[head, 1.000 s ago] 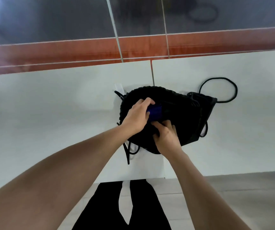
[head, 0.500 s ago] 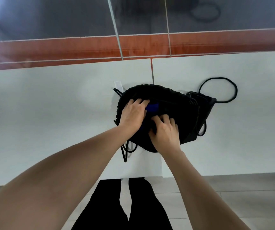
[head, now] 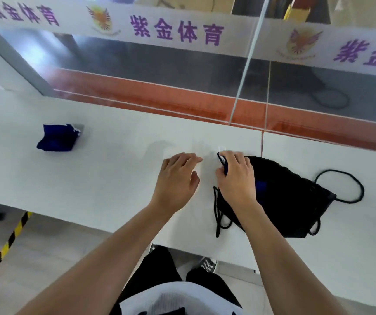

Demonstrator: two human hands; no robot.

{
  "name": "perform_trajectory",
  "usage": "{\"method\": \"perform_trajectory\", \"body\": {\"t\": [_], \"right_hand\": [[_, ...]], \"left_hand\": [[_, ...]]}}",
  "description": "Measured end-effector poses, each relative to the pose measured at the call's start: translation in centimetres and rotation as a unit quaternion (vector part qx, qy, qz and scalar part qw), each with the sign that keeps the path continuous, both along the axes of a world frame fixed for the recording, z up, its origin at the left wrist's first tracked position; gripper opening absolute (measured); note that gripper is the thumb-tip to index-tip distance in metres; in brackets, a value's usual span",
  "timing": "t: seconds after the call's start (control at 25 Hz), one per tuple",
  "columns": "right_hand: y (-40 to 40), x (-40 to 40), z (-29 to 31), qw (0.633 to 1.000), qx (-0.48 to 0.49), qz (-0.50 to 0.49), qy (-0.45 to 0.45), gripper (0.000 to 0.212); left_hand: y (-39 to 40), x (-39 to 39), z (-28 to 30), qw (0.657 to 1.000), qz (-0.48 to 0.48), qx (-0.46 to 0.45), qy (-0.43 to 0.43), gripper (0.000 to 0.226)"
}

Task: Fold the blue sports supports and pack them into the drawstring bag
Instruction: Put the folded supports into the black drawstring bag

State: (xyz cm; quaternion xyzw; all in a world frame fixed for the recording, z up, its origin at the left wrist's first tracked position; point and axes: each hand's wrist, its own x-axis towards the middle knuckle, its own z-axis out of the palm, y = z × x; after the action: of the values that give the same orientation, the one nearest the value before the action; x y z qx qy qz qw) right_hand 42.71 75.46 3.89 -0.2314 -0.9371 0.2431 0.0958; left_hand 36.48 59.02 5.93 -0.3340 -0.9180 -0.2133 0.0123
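White table (head: 114, 178): right hand (head: 237, 180) grips drawstring bag (head: 291, 201) mouth at center right, 1 support inside, left hand (head: 175, 178) relaxed and empty; next fetch folded blue support (head: 57, 138) at upper left.

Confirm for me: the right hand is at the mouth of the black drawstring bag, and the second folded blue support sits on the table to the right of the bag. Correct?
Not quite. The head view shows the folded blue support far to the left of the black drawstring bag, beyond the left hand. The right hand is at the bag's mouth, as you said.
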Motion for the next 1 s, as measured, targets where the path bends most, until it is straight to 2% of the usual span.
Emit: {"method": "perform_trajectory", "body": {"t": [0.28, 0.48, 0.72, 1.0], "right_hand": [[-11.7, -9.6, 2.4, 0.993, 0.016, 0.118, -0.002, 0.044], [-22.9, -17.4, 2.1, 0.988, 0.017, 0.153, 0.004, 0.041], [-35.1, -25.6, -0.1, 0.988, -0.014, 0.147, -0.034, 0.044], [-41.3, -32.8, -4.4, 0.976, -0.019, 0.185, -0.115, 0.045]], "left_hand": [[-13.1, -6.3, 1.8, 0.993, 0.116, -0.007, 0.025, 0.039], [-24.2, -13.0, 1.1, 0.987, 0.160, -0.010, 0.014, 0.037], [-36.1, -22.7, -1.7, 0.983, 0.183, -0.028, 0.003, 0.033], [-42.5, -30.4, -7.2, 0.974, 0.200, -0.083, -0.066, 0.039]]}}
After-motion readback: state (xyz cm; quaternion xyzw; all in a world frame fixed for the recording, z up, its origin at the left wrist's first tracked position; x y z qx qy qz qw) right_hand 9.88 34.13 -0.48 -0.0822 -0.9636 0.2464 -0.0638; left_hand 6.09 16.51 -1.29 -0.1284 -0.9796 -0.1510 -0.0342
